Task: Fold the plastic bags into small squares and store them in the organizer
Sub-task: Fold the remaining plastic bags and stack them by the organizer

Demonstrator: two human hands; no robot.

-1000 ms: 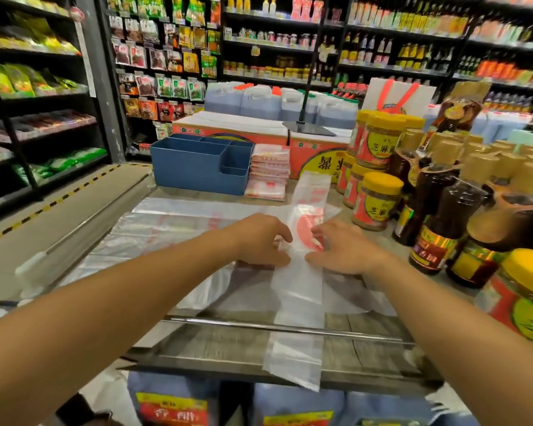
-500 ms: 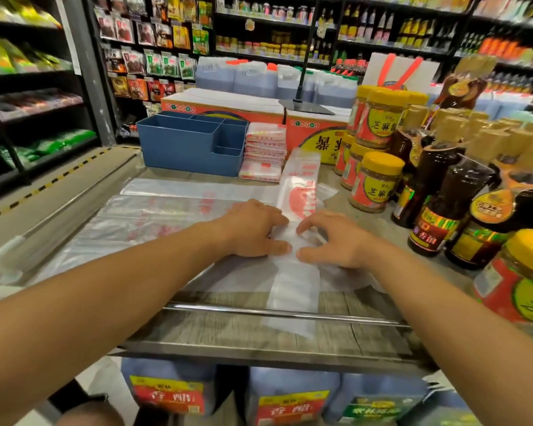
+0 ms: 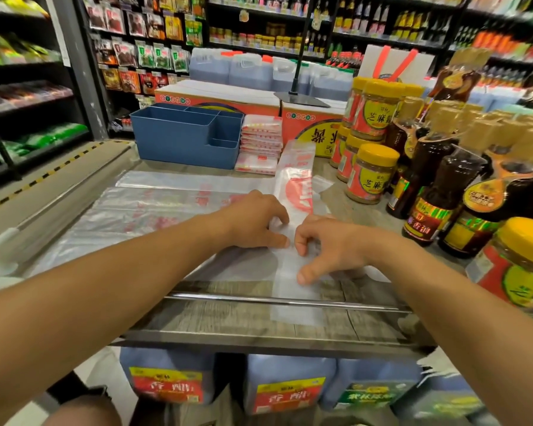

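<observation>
Centre of frame: the left hand [image 3: 253, 222] and right hand [image 3: 330, 247] meet over a plastic bag [image 3: 294, 186] folded into a long narrow strip. Left fingers curl down onto the strip's left edge, thumb tip against the film; right fingers curl onto its right edge, the thumb pressed flat on the strip nearer the viewer. Whether either hand pinches the film or merely presses it cannot be told. The strip is translucent with a red printed emblem just beyond the hands; it runs from the lower centre, across a metal rail [image 3: 283, 301], up toward a stack of folded bags [image 3: 260, 142]. Left of the hands, flat unfolded bags [image 3: 142, 207] overlap on the counter [image 3: 243, 318]. The blue organizer [image 3: 185, 139] stands at upper centre-left, touching the stack. Jars [image 3: 371, 173] and bottles occupy the right.
</observation>
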